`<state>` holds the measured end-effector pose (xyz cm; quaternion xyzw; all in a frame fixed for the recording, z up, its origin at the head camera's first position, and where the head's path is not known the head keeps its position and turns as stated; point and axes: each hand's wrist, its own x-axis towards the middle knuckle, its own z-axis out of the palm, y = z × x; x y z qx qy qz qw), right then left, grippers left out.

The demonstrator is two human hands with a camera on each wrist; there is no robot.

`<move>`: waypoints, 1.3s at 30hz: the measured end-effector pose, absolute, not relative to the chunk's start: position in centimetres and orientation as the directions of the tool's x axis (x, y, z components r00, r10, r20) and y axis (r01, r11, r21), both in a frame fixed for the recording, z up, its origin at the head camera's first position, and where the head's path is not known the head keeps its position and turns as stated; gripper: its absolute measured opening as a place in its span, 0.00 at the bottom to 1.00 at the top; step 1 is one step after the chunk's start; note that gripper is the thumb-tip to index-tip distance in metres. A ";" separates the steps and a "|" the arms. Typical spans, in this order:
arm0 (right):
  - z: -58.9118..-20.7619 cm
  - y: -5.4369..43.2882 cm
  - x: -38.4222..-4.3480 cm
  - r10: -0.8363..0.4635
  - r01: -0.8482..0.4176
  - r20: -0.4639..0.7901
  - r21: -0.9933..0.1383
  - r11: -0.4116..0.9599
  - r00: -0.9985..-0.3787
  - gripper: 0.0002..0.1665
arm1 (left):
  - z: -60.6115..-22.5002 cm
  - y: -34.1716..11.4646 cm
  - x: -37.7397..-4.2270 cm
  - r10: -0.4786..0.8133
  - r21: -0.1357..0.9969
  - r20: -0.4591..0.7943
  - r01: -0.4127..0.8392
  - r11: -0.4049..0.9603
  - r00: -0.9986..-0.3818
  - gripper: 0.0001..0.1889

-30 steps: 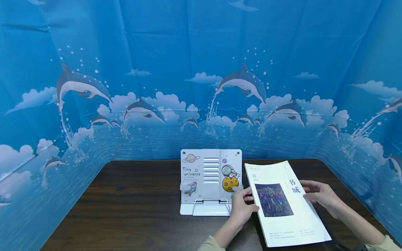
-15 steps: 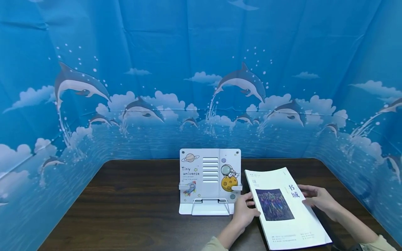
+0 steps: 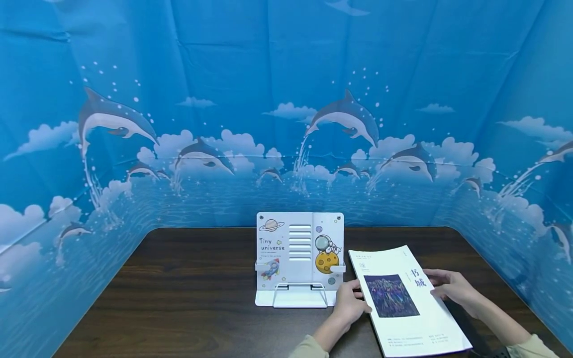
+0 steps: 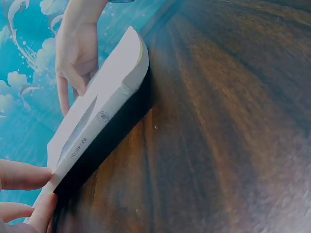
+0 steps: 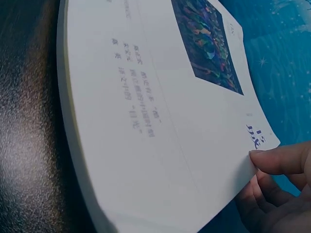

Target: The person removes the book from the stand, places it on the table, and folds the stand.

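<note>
Magazine (image 3: 403, 301), top far-left along long axis

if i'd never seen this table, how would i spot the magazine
Find the dark wooden table, then the white stand on it, printed "Tiny universe". Just right of that, the magazine is held between the left hand and right hand. Unlike the stand, it bears one dark, multicoloured picture.

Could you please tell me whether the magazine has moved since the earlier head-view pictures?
Yes: in the head view, the magazine now sits lower in the frame, judged against the white stand.
</note>
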<state>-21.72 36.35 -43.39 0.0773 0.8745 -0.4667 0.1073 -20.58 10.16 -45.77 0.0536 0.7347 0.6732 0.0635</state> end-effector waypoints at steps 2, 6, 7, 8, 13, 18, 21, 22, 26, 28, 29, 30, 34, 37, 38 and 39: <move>-43.6 36.4 -21.8 0.037 0.236 -0.261 -0.790 0.565 -0.964 0.36 | -45.8 10.1 -20.7 0.174 0.995 -0.025 -0.007 0.101 -0.984 0.33; -43.9 36.5 -21.9 0.049 0.254 -0.277 -0.779 0.573 -0.960 0.36 | -45.9 10.0 -20.8 0.198 0.992 -0.021 0.004 0.124 -0.980 0.34; -44.0 36.5 -21.9 0.048 0.254 -0.278 -0.778 0.575 -0.959 0.36 | -45.9 10.0 -20.8 0.204 0.991 -0.014 0.014 0.134 -0.979 0.34; -44.0 36.5 -21.9 0.052 0.258 -0.280 -0.777 0.574 -0.959 0.36 | -45.9 10.0 -20.9 0.206 0.989 -0.011 0.019 0.144 -0.978 0.35; -44.1 36.5 -21.9 0.053 0.258 -0.279 -0.780 0.570 -0.959 0.36 | -45.7 10.0 -20.8 0.211 0.979 0.000 0.043 0.201 -0.977 0.35; -44.1 36.4 -22.0 0.058 0.252 -0.268 -0.778 0.576 -0.962 0.36 | -45.6 10.1 -20.8 0.216 0.967 0.009 0.063 0.245 -0.976 0.34; -44.2 36.3 -22.0 0.066 0.253 -0.265 -0.775 0.579 -0.962 0.35 | -45.6 10.1 -20.8 0.211 0.959 0.026 0.085 0.272 -0.977 0.33; -44.2 36.3 -22.0 0.069 0.254 -0.264 -0.773 0.581 -0.962 0.35 | -45.6 10.1 -20.8 0.209 0.955 0.035 0.095 0.282 -0.977 0.33; -44.1 36.2 -22.0 0.079 0.268 -0.275 -0.766 0.584 -0.958 0.35 | -45.6 10.0 -20.7 0.220 0.935 0.086 0.155 0.320 -0.972 0.31; -44.1 36.1 -21.9 0.086 0.280 -0.284 -0.764 0.582 -0.955 0.35 | -45.6 9.9 -20.6 0.235 0.913 0.130 0.209 0.351 -0.963 0.27; -44.1 36.1 -21.9 0.089 0.286 -0.290 -0.763 0.580 -0.953 0.36 | -45.6 9.9 -20.6 0.245 0.899 0.156 0.240 0.367 -0.957 0.24; -44.1 36.1 -21.9 0.088 0.287 -0.292 -0.762 0.580 -0.952 0.36 | -45.7 9.8 -20.6 0.254 0.884 0.183 0.272 0.379 -0.950 0.21; -44.2 36.0 -22.0 0.088 0.287 -0.292 -0.760 0.582 -0.952 0.35 | -45.9 9.6 -20.7 0.282 0.842 0.244 0.347 0.413 -0.928 0.14; -44.2 36.1 -22.0 0.089 0.284 -0.288 -0.757 0.589 -0.953 0.34 | -45.9 9.6 -20.8 0.289 0.844 0.228 0.337 0.417 -0.930 0.21; -44.3 36.1 -22.0 0.091 0.286 -0.290 -0.756 0.589 -0.953 0.34 | -45.8 9.6 -20.8 0.292 0.852 0.213 0.323 0.412 -0.932 0.25; -44.3 36.1 -22.0 0.090 0.285 -0.289 -0.755 0.591 -0.953 0.34 | -45.7 9.6 -20.8 0.297 0.859 0.195 0.309 0.408 -0.935 0.29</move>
